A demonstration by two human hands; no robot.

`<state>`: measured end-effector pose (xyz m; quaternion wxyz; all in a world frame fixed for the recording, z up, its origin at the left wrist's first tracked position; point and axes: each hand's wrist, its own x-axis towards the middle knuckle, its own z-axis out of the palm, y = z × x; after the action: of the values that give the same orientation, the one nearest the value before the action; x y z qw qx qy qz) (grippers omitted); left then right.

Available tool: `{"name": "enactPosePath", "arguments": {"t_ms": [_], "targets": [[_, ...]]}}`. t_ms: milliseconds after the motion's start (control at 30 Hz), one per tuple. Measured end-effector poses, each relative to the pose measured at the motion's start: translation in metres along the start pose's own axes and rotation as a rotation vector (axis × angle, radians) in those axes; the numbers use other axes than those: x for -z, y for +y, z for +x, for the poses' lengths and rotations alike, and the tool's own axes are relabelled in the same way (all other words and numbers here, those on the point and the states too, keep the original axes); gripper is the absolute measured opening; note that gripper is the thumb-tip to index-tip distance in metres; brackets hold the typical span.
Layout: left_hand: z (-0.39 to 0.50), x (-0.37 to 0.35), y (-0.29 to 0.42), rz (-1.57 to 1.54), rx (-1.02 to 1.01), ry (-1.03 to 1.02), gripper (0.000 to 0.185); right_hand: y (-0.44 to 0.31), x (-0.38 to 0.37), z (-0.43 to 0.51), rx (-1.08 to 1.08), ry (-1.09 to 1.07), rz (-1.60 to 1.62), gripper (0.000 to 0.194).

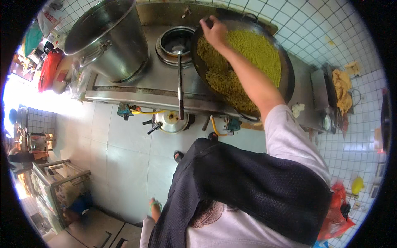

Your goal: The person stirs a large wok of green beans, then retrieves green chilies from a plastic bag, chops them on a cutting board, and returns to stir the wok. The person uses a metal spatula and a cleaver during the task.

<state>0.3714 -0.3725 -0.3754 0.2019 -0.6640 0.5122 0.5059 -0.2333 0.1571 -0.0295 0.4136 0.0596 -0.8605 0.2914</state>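
Observation:
My right hand reaches over the far left rim of a large black wok. Its fingers are bent around a dark spot by the rim; whether they grip anything is unclear. In the wok lies finely cut or grainy food, bright yellow-green on the right and darker olive-brown on the left and near sides. My forearm crosses above it and hides part of it. My left hand is low at my left side, near a green bangle, small and partly hidden, so its state cannot be told.
Left of the wok, a long-handled metal ladle rests across a round pot set in the steel stove. A tall steel stockpot stands farther left. A lidded pot sits below the stove edge, by gas valves. A wooden-framed stand is at left.

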Motion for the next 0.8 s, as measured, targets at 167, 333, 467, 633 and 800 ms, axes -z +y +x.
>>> {"name": "enactPosePath", "arguments": {"t_ms": [167,333,467,633,800], "targets": [[-0.019,0.015,-0.060,-0.168,0.074,0.003,0.016,-0.054,0.001,0.105,0.190,0.277,0.246,0.024],[-0.014,-0.060,0.006,-0.160,-0.178,-0.072,0.014,-0.021,-0.029,0.061,0.140,0.197,0.227,0.040],[-0.014,-0.104,0.054,-0.131,-0.384,-0.252,0.018,0.011,-0.021,0.038,0.036,0.206,-0.063,0.048],[0.009,-0.101,0.042,-0.114,-0.285,-0.223,0.021,-0.059,0.067,0.059,0.035,-0.143,0.338,0.018],[0.064,-0.082,0.025,-0.035,-0.089,-0.235,0.022,-0.093,0.115,-0.027,-0.132,-0.360,0.595,0.035]]}}
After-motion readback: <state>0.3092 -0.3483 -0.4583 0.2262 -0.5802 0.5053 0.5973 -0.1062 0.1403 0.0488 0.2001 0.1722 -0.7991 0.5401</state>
